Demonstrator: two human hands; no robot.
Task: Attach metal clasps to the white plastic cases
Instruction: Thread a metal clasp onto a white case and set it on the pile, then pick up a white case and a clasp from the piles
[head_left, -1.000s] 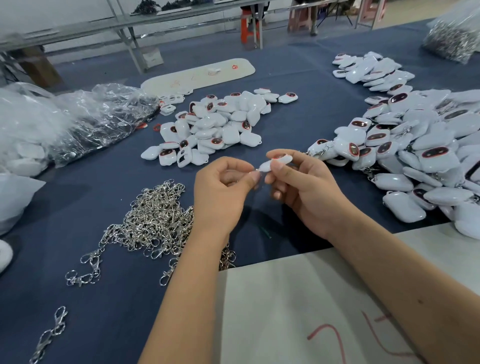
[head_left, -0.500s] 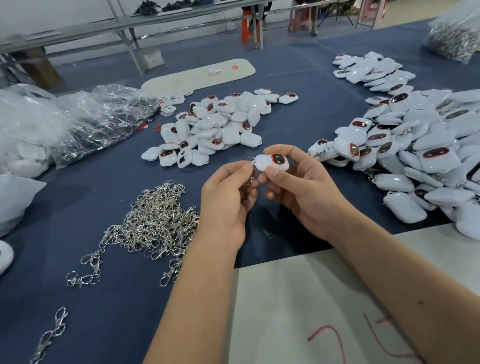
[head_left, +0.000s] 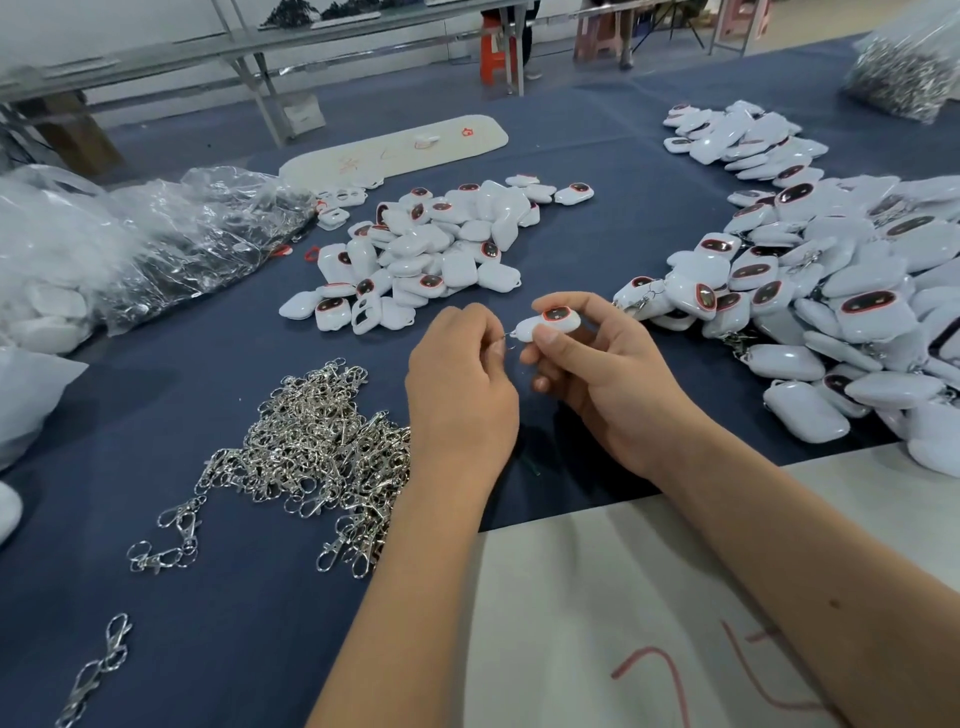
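The right hand (head_left: 602, 379) pinched a white case (head_left: 548, 323) between thumb and fingers, holding it above the blue table (head_left: 218, 597), its dark red-rimmed window facing up. The left hand (head_left: 460, 384), fingers curled, pinched a thin metal ring (head_left: 508, 338) at the case's left end. A heap of clasps (head_left: 317, 452) lay left of the left hand. One pile of cases (head_left: 431, 254) sat beyond the hands, and a larger pile (head_left: 831, 291) lay to the right.
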